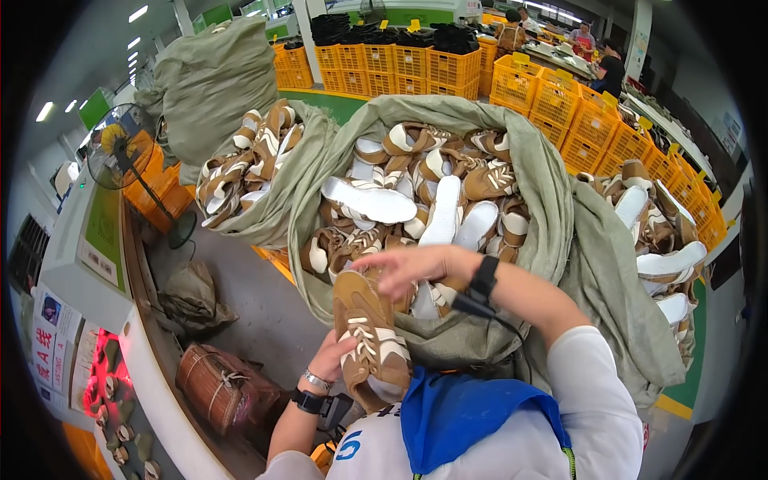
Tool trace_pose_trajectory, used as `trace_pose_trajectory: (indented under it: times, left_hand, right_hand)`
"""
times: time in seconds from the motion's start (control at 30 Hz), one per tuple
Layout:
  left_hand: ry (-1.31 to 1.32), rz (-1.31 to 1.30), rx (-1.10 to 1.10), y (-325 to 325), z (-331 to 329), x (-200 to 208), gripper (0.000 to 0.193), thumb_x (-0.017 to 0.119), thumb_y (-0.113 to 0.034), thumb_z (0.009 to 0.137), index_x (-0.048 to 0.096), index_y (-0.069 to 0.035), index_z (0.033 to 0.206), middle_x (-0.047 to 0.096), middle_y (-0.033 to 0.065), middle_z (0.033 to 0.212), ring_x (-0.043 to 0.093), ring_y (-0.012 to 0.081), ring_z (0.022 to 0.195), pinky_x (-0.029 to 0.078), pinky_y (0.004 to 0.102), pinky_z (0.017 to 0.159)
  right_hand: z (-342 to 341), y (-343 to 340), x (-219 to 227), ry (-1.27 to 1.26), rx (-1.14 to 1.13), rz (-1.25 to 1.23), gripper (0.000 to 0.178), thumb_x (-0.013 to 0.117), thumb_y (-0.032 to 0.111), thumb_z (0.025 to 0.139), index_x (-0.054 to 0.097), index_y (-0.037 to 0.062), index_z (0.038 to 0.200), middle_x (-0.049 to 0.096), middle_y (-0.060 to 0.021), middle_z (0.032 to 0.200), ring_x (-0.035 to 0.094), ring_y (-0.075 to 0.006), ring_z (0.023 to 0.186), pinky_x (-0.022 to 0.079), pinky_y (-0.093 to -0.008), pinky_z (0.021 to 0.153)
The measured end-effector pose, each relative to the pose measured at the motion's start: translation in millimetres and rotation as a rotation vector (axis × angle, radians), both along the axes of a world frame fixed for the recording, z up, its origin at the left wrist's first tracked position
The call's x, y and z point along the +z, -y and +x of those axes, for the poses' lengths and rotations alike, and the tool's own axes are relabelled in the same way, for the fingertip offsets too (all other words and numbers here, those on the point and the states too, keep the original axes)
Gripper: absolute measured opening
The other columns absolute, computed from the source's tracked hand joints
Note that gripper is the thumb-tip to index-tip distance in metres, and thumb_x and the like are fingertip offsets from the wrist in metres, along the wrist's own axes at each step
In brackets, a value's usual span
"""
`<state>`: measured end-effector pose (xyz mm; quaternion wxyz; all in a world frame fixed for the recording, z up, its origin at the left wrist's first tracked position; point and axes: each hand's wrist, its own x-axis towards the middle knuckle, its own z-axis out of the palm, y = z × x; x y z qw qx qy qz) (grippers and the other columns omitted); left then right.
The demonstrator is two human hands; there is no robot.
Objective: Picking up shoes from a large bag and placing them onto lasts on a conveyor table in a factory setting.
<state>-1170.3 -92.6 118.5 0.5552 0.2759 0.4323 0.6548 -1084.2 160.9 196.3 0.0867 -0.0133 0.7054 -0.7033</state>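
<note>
My left hand (334, 354) grips a tan and brown sneaker upper (366, 340) with white laces, toe pointing away from me. My right hand (410, 270) is just above and to the right of its toe, index finger stretched out to the left and other fingers loosely apart; it seems to hold nothing. Beneath my right forearm, a wide grey-green sack (548, 180) gapes, full of similar uppers. Some of those in it lie with their white undersides (444, 212) up. Straps and small black devices are on both my wrists.
More uppers fill a sack at the left (316, 152) and another at the right (616, 272). A standing fan (120, 148) and a conveyor (164, 400) are on my left. Yellow crates (384, 68) line the back, where several people work. A brown bundle (220, 384) lies by the conveyor.
</note>
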Motion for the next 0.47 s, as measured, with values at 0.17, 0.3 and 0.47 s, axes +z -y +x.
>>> trace_pose_trajectory:
  times: [0.17, 0.3, 0.47]
  left_hand:
    - [0.160, -0.021, 0.318, 27.8, 1.3, -12.2, 0.042, 0.058, -0.023, 0.084, 0.045, -0.003, 0.118, 0.059, 0.0090, 0.105, 0.060, 0.0209, 0.091, 0.051, 0.0340, 0.079]
    - [0.281, 0.059, 0.435, 57.5, -12.3, -17.0, 0.042, 0.060, -0.021, 0.083, 0.044, -0.004, 0.118, 0.059, 0.0069, 0.098, 0.061, 0.0183, 0.084, 0.052, 0.0317, 0.073]
    - [0.226, 0.116, 0.549, 85.4, -21.9, -24.3, 0.045, 0.064, -0.023, 0.080, 0.044, -0.005, 0.116, 0.059, 0.0062, 0.093, 0.061, 0.0187, 0.079, 0.053, 0.0309, 0.067]
  right_hand:
    - [-17.4, -88.3, -57.5, -0.350, -0.591, 1.787, 0.059, 0.071, 0.022, 0.064, 0.051, 0.0171, 0.120, 0.044, -0.0188, 0.120, 0.057, -0.0332, 0.087, 0.047, -0.0404, 0.076]
    - [-33.4, -104.2, -84.1, -0.319, -0.677, 1.391, 0.042, 0.069, 0.026, 0.069, 0.059, 0.0176, 0.108, 0.053, -0.0196, 0.107, 0.058, -0.0326, 0.080, 0.047, -0.0388, 0.068]
    - [-32.0, -89.0, 14.8, -0.358, -0.887, 0.848, 0.036, 0.056, 0.041, 0.082, 0.066, 0.0060, 0.080, 0.061, -0.0193, 0.073, 0.061, -0.0300, 0.069, 0.045, -0.0418, 0.061]
